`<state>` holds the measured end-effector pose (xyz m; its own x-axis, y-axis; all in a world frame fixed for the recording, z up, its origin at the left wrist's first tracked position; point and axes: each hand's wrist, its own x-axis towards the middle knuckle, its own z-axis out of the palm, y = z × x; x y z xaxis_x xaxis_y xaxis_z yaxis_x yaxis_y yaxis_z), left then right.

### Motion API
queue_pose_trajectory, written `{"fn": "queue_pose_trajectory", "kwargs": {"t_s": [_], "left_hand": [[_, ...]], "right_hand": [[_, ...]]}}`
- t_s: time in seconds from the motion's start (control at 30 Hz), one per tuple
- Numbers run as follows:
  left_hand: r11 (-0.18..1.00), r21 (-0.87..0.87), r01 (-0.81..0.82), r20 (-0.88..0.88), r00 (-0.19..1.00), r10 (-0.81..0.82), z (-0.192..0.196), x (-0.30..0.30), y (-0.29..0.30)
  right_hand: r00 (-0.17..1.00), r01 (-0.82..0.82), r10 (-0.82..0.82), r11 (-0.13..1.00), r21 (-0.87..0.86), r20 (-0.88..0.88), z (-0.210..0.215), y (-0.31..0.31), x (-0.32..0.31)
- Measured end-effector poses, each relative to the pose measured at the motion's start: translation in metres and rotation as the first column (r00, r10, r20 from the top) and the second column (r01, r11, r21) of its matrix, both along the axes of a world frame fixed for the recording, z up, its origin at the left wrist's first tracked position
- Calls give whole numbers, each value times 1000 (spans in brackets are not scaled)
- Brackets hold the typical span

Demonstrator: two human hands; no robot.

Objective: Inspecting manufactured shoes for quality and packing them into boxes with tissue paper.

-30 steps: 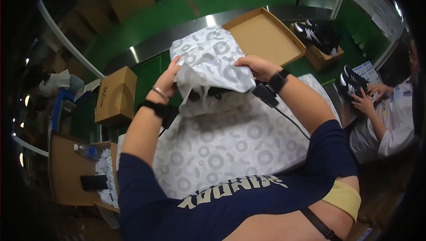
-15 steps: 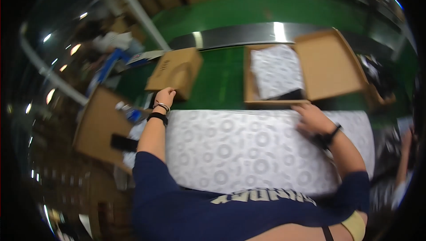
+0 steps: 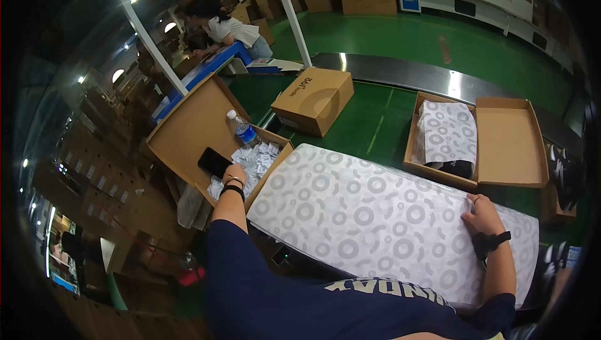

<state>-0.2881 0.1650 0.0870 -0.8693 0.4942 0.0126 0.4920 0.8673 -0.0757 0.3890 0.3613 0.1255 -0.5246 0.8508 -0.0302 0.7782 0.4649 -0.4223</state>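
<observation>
My left hand (image 3: 234,175) reaches into an open cardboard box (image 3: 188,114) at the left, over small white packets (image 3: 258,163). A black phone (image 3: 214,162) lies right beside that hand, and its fingertips are hidden. White tissue paper (image 3: 350,211) with grey rings and arcs lies flat in front of me. On its right part rests my right hand (image 3: 483,216), thumb and forefinger apart, near the far edge. Beyond it, an open shoebox (image 3: 443,178) holds a bundle in the same patterned paper (image 3: 446,130), with something black below the paper.
A closed cardboard box (image 3: 313,99) stands on the green conveyor belt (image 3: 375,114). A water bottle (image 3: 243,128) leans in the left box. Black shoes (image 3: 563,177) are at the far right. Metal posts (image 3: 289,17) rise behind, with people (image 3: 228,30) at another table.
The view has swung left, so the conveyor things sit further right. My left hand has gone from beside the closed box to the packets. My right hand stays at the paper.
</observation>
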Motion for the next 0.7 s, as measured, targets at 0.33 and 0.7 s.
{"fn": "queue_pose_trajectory", "kwargs": {"t_s": [0.33,0.7], "left_hand": [[410,886,217,-182,975,-125,49,77,160],[909,276,-313,912,-213,-351,37,365,307]], "right_hand": [[990,136,-137,990,-24,-22,-13,28,54],[950,4,-30,997,-82,-312,-2,74,26]]}}
